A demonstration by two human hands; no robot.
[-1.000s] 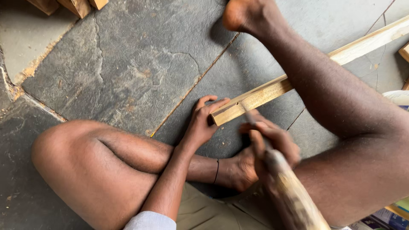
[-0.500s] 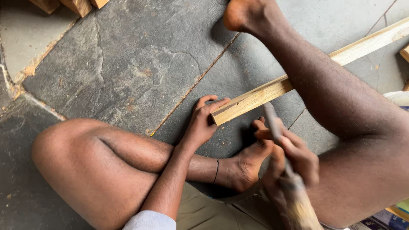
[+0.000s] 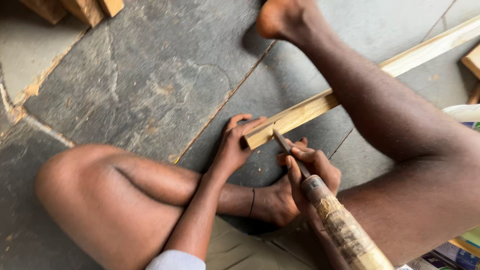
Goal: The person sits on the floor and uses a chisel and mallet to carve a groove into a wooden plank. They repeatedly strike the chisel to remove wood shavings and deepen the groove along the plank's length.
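Observation:
I sit on a stone floor with a long pale wooden strip lying under my raised right leg. My left hand grips the strip's near end and pins it to the floor. My right hand is closed around a tool with a thick worn wooden handle and a narrow dark metal blade. The blade tip rests against the strip's lower edge, just right of my left fingers, near a small notch in the wood.
My bent left leg lies across the lower left and my right leg crosses over the strip. Wooden blocks lie at the top left, another wood piece at the right edge. Printed papers show at the bottom right.
My right hand pulled the tool back and down half a second ago, then pushed it forward again, so the blade tip is back at the strip's edge. My left hand stayed put.

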